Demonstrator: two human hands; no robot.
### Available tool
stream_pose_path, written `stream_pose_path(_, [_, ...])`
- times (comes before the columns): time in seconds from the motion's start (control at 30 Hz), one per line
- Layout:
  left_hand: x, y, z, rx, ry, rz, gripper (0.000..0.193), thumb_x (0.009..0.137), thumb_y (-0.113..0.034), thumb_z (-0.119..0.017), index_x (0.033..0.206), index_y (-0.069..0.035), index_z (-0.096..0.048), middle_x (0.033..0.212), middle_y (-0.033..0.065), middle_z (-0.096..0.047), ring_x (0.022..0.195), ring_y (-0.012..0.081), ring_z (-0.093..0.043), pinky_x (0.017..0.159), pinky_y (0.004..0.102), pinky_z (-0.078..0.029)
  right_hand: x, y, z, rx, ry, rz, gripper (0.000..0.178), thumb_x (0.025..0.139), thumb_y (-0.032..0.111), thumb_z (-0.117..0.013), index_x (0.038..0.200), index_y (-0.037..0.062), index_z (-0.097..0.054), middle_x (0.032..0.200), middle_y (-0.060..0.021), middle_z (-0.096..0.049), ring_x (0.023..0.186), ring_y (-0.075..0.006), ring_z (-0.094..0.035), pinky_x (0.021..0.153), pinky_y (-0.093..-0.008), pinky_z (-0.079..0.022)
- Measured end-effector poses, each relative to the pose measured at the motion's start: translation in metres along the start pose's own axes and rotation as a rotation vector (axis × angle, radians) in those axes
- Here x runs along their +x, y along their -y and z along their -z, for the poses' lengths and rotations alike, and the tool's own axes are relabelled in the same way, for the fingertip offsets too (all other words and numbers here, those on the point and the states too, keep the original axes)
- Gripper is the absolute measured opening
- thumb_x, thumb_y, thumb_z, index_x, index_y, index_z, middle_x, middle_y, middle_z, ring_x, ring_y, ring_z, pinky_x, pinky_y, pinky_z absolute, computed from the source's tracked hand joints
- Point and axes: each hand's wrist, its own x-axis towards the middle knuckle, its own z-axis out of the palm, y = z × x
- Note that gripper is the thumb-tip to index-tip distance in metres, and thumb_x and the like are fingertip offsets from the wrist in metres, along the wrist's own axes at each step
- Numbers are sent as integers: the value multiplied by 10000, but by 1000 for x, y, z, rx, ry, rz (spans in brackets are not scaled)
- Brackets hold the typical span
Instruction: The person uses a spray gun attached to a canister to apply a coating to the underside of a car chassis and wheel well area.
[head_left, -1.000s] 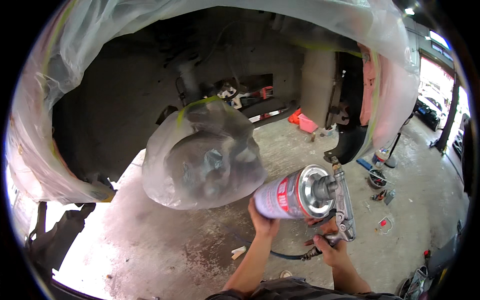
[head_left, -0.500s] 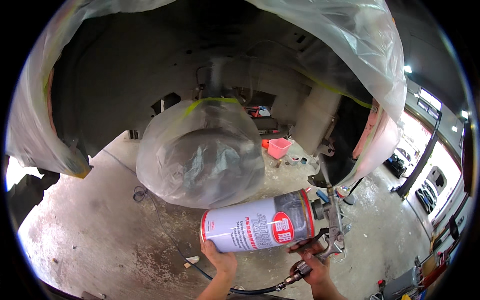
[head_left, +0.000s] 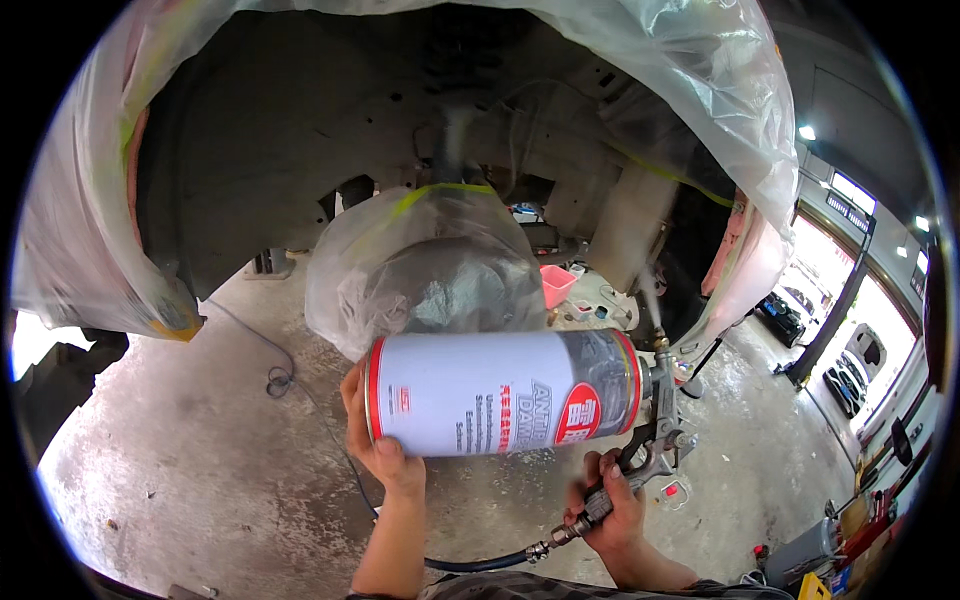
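White can (head_left: 460, 390) with red rims, pink basket (head_left: 556, 286)

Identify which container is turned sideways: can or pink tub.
The red-rimmed can, steadied by the left grip; the pink tub stands upright on the floor.

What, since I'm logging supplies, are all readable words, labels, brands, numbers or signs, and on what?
Red oval on the white can: white characters; wording and brands I don't copy.
Beside it, on the can: grey outlined letters, red and dark lines, also uncopied.
Can's left end: small red mark, too small to read.
Spray gun: none legible.
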Motion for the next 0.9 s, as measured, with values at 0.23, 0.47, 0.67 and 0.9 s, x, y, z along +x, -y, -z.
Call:
stream_pose_path(0.23, [44,-21,-4,-143,22,305,651,884,-513,-529,1174,67,-582,1164,126,-576,1056,192,-537,955,321,-379,-3,2,-30,-2,48,77,218,907,300,-593,932,140,-447,889,-46,-452,552,-222,-531,429,-363,-427])
stream_pose_path(0.47, [19,-28,-6,-323,-116,494,546,936,-437,-495,1223,26,-532,1111,97,-582,989,169,-569,845,298,-457,3,14,-48,-101,117,137,343,924,256,-552,1196,68,-462,1165,-135,-519,989,-325,-610,592,-428,-586])
stream_pose_path(0.67, [9,-32,5,-406,-141,591,496,974,-445,-411,1270,-51,-464,1186,82,-559,1091,185,-552,934,346,-433,-4,-15,-48,-137,56,274,243,938,224,-546,1108,65,-476,1033,-108,-533,958,-250,-580,685,-467,-583])
stream_pose_path(0.9, [18,-48,12,-326,-113,520,514,981,-443,-396,1268,-21,-455,1204,101,-543,1105,191,-539,951,364,-417,1,-12,-68,-100,-56,219,193,926,230,-574,949,58,-491,818,-84,-527,758,-208,-579,574,-398,-551])
